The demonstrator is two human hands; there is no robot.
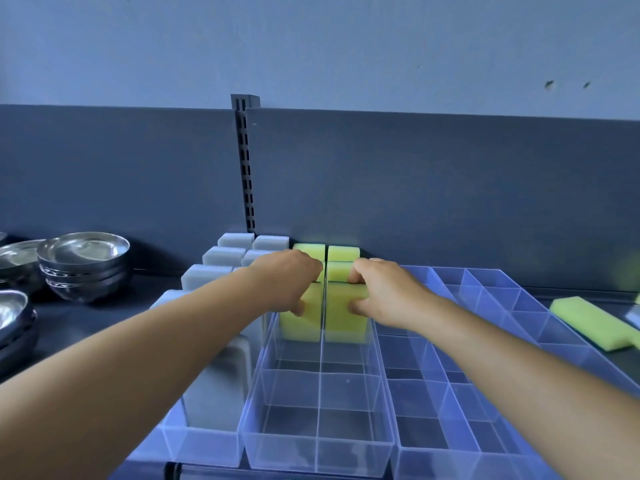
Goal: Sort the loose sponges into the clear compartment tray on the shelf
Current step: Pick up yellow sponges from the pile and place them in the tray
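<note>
Grey shelving backs the clear tray (318,441) as the left hand (289,284) and right hand (381,292) each pinch a yellow sponge (341,315), seating them upright in neighbouring compartments.

Shop shelving: slotted upright (246,168), stacked steel bowls (83,263), stocked sponges (221,255).

My left hand (289,282) and right hand (382,294) each grip a sponge standing upright in side-by-side compartments of the middle tray (318,441). More sponges (343,252) stand behind them. Another tray (485,403) lies to the right, a loose sponge (588,322) beyond it. Stacked bowls (83,265) sit far left on the shelf (104,299).
</note>
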